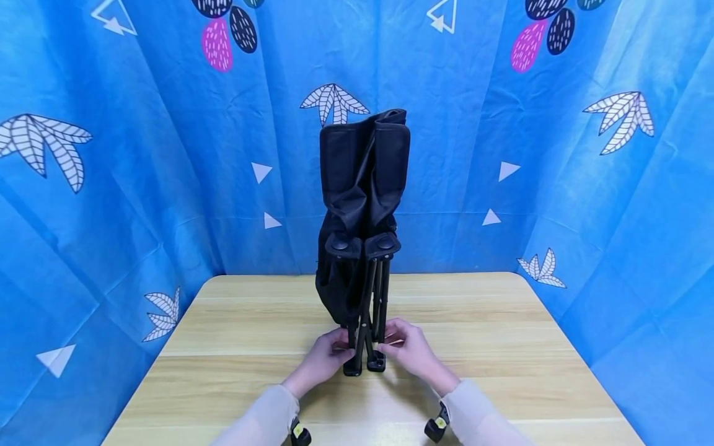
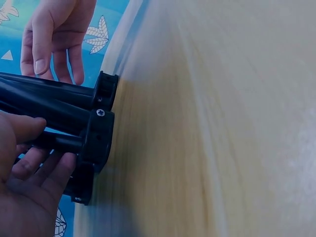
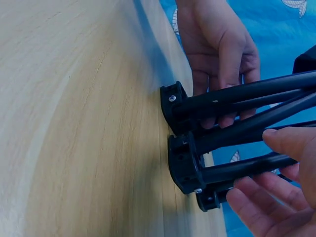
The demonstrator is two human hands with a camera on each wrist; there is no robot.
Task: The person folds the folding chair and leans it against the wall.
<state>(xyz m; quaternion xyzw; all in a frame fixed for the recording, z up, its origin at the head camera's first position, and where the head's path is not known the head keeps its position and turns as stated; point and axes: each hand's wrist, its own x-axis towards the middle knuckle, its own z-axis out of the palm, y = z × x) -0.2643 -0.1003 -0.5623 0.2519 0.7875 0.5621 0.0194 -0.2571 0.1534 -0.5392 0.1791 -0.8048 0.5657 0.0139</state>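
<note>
A black folding camp chair (image 1: 365, 186), collapsed into a narrow bundle, stands upright with its plastic feet (image 1: 376, 361) on the wooden table. My left hand (image 1: 329, 356) grips the chair low down from the left, thumb and fingers around a leg tube (image 2: 61, 142) just above a foot. From the right, my right hand (image 1: 413, 350) holds the lower legs, its thumb along one tube (image 3: 256, 165) and its fingers beneath. Dark fabric hangs folded over the upper frame, with flat caps (image 1: 385, 241) partway down.
The pale wooden table (image 1: 474, 310) has rounded far corners. Blue patterned curtains (image 1: 446, 155) rise behind it and along both sides. A small black wrist device (image 1: 437, 427) sits by the right sleeve, another (image 1: 301, 435) by the left.
</note>
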